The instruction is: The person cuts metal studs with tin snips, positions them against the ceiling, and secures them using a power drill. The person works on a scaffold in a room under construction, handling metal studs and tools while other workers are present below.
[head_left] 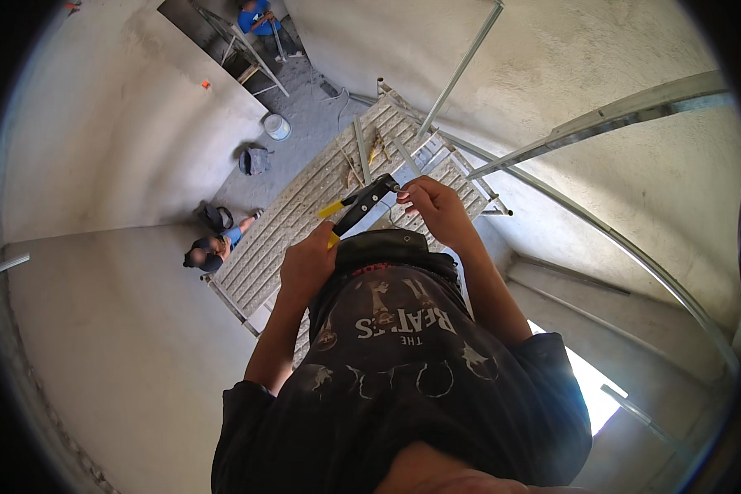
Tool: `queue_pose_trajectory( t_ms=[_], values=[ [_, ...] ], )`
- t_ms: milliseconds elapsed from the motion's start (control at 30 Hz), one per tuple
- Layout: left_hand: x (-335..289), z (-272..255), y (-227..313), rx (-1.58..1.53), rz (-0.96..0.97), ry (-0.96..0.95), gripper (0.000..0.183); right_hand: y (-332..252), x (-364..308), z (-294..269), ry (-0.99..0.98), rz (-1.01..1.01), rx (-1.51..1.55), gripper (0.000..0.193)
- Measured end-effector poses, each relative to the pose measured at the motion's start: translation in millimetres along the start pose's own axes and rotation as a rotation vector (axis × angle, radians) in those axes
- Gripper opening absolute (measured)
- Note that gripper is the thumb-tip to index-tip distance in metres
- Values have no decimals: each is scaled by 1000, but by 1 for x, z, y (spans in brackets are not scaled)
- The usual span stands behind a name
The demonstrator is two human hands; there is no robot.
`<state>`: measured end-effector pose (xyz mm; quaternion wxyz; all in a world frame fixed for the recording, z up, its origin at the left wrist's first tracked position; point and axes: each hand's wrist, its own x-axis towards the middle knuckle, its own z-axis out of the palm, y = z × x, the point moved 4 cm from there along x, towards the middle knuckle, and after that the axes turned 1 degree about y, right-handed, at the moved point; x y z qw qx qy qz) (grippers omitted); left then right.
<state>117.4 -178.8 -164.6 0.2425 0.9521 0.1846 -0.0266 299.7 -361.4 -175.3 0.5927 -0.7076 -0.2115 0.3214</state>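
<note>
Hand tool (361,206): black body, yellow-tipped handles, held tilted above the scaffold deck. Handles sit at lower left. Black nose points up-right.

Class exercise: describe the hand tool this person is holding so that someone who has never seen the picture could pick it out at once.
Find the perforated metal scaffold platform in the picture's middle, seen from above. Just above the person's dark shirt, the left hand grips a rivet tool while the right hand touches its nose. Its black body with yellow handles sets it apart from the loose tools lying on the platform.

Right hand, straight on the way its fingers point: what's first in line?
The right hand points its fingertips left at the nose of the black riveter tool, so that comes first; they look already touching, though depth is unclear.
</note>
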Motion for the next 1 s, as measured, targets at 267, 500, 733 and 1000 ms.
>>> queue_pose_trajectory(
  t_ms=[267, 500, 733, 1000],
  values=[
    [0, -6, 4, -15, 3, 27, 29, 2, 2, -1, 40, 28, 6, 30],
    [-2, -6, 8, 20, 40, 10, 29, 1, -3, -3, 120, -60, -154, 28],
    [-4, -5, 13, 27, 86, -51, 31, -48, -22, 8, 223, -142, -898, 31],
    [12, -26, 50, -486, 31, -285, 52, -22, -50, -44, 150, -245, -175, 63]
  ],
)
